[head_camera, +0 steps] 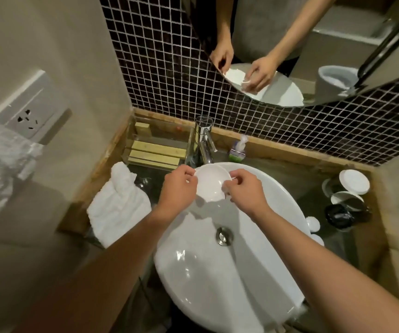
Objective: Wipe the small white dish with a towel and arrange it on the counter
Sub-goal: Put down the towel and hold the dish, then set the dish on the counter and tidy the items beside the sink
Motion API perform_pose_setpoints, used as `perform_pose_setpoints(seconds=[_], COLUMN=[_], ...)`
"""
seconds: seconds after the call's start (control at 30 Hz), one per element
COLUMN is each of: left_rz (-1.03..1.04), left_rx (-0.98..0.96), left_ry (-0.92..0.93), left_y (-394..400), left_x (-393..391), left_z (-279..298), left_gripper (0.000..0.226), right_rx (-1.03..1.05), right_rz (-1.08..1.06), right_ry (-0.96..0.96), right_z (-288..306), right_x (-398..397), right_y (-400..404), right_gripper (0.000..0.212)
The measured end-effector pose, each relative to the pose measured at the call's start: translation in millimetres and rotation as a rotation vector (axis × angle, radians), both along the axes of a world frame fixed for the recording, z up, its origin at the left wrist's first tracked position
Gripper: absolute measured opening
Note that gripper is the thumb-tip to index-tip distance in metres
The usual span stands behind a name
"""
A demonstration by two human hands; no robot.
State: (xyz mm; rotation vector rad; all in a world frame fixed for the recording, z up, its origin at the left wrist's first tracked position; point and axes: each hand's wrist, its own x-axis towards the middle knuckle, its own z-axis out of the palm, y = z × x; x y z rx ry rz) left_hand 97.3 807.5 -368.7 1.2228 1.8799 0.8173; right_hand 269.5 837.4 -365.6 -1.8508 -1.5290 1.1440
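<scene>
Both hands pinch the small white dish (211,182) by its rim — left hand (178,186) on its left edge, right hand (245,188) on its right — at frame centre, over the sink (217,272), below the faucet (204,140). A folded white towel (119,205) lies on the counter (313,200), left of the sink.

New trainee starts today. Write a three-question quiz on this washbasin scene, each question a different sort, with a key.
1. True or false: the small white dish is held by both hands over the sink.
2. Where is the white towel?
A. in the right hand
B. on the counter left of the sink
C. draped over the faucet
3. Fill in: the left hand grips the dish at its ____.

Key: 1 true; 2 B; 3 rim.
</scene>
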Motion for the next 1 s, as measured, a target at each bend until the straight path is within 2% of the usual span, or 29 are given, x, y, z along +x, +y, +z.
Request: perform_pose_setpoints(seconds=[0.13, 0.2, 0.27, 0.33, 0.43, 0.5, 0.57, 0.67, 0.8, 0.9, 1.0], left_rz=[-0.119, -0.258, -0.355, -0.447, -0.653, -0.7, -0.729, -0.713, -0.518, -0.377, -0.328], left_rx=[-0.147, -0.161, -0.079, 0.053, 0.126, 0.128, 0.142, 0.156, 0.055, -0.011, -0.049], left_ry=[-0.036, 0.09, 0.222, 0.272, 0.333, 0.381, 0.4, 0.349, 0.188, 0.092, 0.041], left_y=[6, 7, 7, 10, 22, 32, 40, 46, 57, 68, 77], left_x=[17, 28, 42, 59, 90, 111, 131, 160, 193, 211, 230], left_z=[6, 5, 6, 8, 11, 11, 10, 10, 8, 2, -3], left_gripper=[0.011, 0.015, 0.028, 0.036, 0.026, 0.011, 0.01, 0.011, 0.007, 0.004, 0.006], right_rx=[-0.031, -0.009, 0.026, 0.045, 0.036, 0.034, 0.051, 0.085, 0.045, -0.04, -0.058], right_rz=[-0.066, -0.053, -0.019, 0.019, 0.094, 0.109, 0.069, -0.087, -0.322, -0.406, -0.428], right_ry=[0.033, -0.034, -0.129, -0.21, -0.292, -0.308, -0.306, -0.262, -0.175, -0.082, -0.028], right_z=[-2, -3, -2, 3, 12, 18, 21, 22, 17, 9, 0], right_x=[23, 35, 48, 58, 76, 90, 107, 137, 180, 206, 221], right_y=[-3, -5, -7, -11, -18, -20, -21, -18, -14, -7, 5], right_gripper=[0.021, 0.026, 0.026, 0.026, 0.028, 0.033, 0.034, 0.028, 0.032, 0.03, 0.016])
